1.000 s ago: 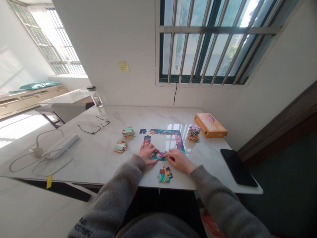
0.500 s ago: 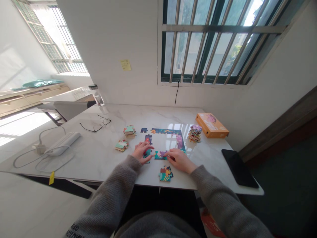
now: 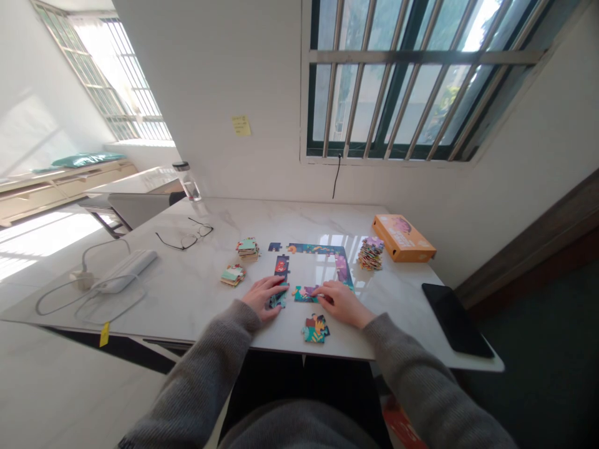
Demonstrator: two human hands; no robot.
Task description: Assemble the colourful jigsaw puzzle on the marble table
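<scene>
We look down on a marble table (image 3: 178,305). Near its far left corner lie glasses (image 3: 185,236), and toward the left edge sits a white charger (image 3: 125,270). Left of centre are two small stacks of pieces, a near stack (image 3: 233,275) and a far stack (image 3: 248,249). Mid-table, a jigsaw border (image 3: 313,248) forms an unfinished frame. Our left hand (image 3: 264,298) lies open, fingers spread, on a piece (image 3: 277,300) at the foot of the frame's left side. Our right hand (image 3: 343,303), also open, touches the frame's near row (image 3: 305,294) with its fingertips. Just below it, a loose clump (image 3: 315,328) sits near the near edge. Farther right are a tall stack (image 3: 370,254), an orange box (image 3: 404,237) and, by the right edge, a black tablet (image 3: 456,319).
</scene>
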